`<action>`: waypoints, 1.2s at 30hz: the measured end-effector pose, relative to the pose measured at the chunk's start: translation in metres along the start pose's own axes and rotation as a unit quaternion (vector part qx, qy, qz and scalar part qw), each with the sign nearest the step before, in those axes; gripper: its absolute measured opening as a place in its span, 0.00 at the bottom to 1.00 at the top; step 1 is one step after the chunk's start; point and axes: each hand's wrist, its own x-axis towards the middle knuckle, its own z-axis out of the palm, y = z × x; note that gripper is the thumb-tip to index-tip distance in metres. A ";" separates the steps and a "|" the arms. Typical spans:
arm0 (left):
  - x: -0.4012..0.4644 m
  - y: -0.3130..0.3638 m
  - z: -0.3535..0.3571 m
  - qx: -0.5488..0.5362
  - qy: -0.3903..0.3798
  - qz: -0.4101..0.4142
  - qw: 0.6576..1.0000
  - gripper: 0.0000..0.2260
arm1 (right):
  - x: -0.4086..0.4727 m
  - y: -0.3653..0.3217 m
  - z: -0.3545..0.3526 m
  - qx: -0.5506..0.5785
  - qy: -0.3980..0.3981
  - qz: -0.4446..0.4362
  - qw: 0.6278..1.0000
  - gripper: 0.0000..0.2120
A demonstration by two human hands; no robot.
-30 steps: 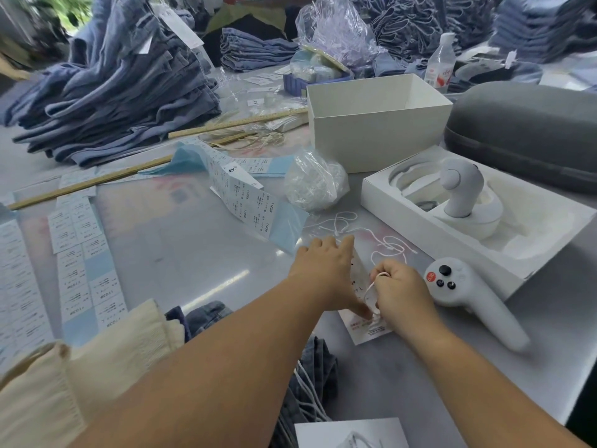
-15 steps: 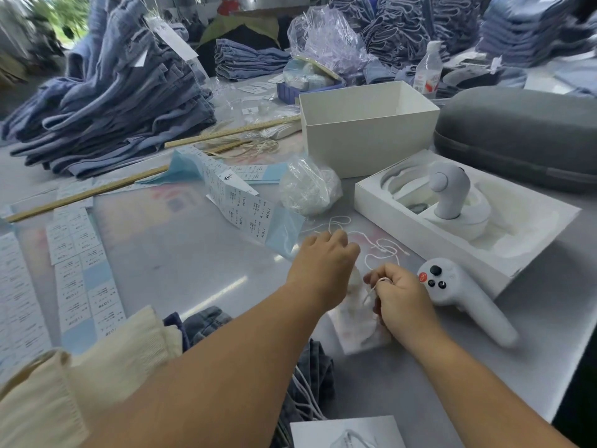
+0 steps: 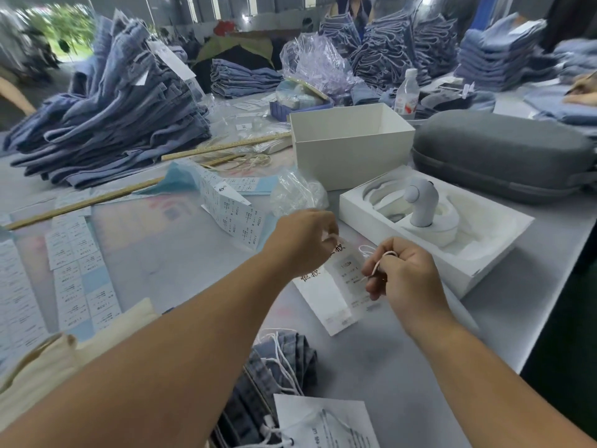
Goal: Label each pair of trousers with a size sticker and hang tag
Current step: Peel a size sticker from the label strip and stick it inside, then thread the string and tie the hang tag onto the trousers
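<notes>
Left hand [image 3: 303, 240] pinches the light, bendy tag [image 3: 336, 286] by its top, right hand [image 3: 403, 270] seemingly nipping the thin, limp string [image 3: 380, 258].

Open white box [image 3: 347, 150], grey case [image 3: 504, 160]

single head view, looking down over table [image 3: 371, 357], close.
</notes>
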 end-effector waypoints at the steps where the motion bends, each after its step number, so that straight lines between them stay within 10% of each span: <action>1: 0.000 0.004 -0.007 -0.014 0.008 0.002 1.000 0.05 | -0.002 -0.003 -0.001 0.001 0.000 -0.004 1.000 0.15; 36: -0.138 -0.015 -0.133 -0.135 0.179 -0.071 0.972 0.05 | -0.107 -0.066 0.093 0.025 -0.239 -0.108 0.965 0.07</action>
